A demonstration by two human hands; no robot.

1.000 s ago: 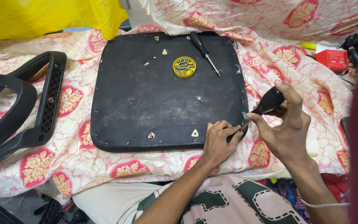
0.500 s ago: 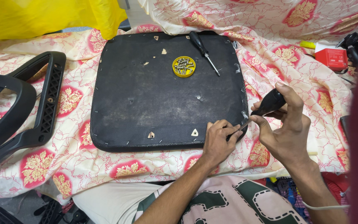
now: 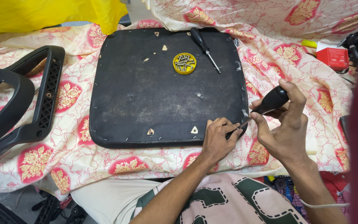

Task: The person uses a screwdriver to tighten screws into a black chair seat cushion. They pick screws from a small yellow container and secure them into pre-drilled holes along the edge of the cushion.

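Head view: a black seat panel [image 3: 166, 89] lies flat, underside up, on a flowered cloth [image 3: 79, 161] spread over the work surface. The person's right hand [image 3: 284, 128] is clenched round the black handle of a screwdriver [image 3: 270, 101], whose shaft slants down and left to the panel's near right corner. The left hand [image 3: 218, 141] rests on that same corner, fingers curled and pinching at the tool's tip right where it meets the stapled edge; whether it grips the shaft or the fabric edge cannot be told.

The panel looks like a stiff board under a thin black covering, probably fairly light but broad, so it is best steadied by pressing on an edge or corner, as the left hand does. The covering seems soft and likely to tear at the staples. The tool's handle looks smooth and rounded and calls for a full wrap of the fingers.

Farther off on the panel sit a small yellow round lid [image 3: 184, 63] filled with screws and a second screwdriver [image 3: 204, 47], just to its right. At the left lies a black plastic armrest frame [image 3: 42, 99]; at the far right, a red box [image 3: 332, 57].
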